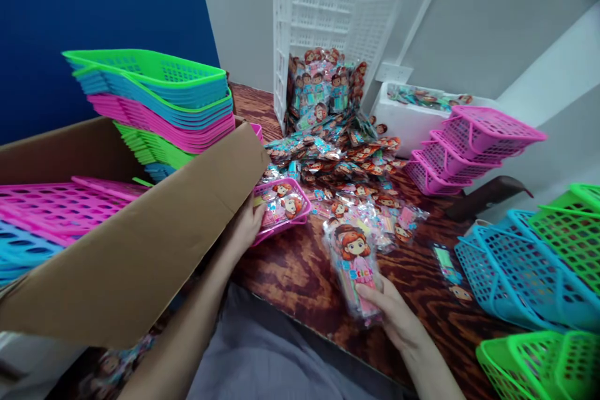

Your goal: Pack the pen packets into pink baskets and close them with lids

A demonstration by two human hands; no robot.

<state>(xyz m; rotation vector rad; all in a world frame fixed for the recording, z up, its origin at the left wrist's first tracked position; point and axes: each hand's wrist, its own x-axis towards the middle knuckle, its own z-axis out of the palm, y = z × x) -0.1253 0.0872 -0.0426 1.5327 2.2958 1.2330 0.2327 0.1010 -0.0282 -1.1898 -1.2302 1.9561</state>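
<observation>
My right hand (387,309) grips a clear plastic packet (359,269) by its lower end. The packet shows a red-haired cartoon girl in pink, the word "Stick" and coloured strips. To the left, my left hand (248,225) is closed at the left side of a small pink basket (302,215), its fingers partly hidden by a cardboard flap. Similar packets (284,205) lie inside that basket. Just beyond my right hand, loose packets (356,209) spread out from a larger heap (332,144).
A white crate (281,44) on its side spills packets. The cardboard box (154,250) holds stacked baskets (159,100) at left. On the right stand pink baskets (469,150), blue baskets (520,269) and a green basket (539,362). A white tub (403,125) sits behind.
</observation>
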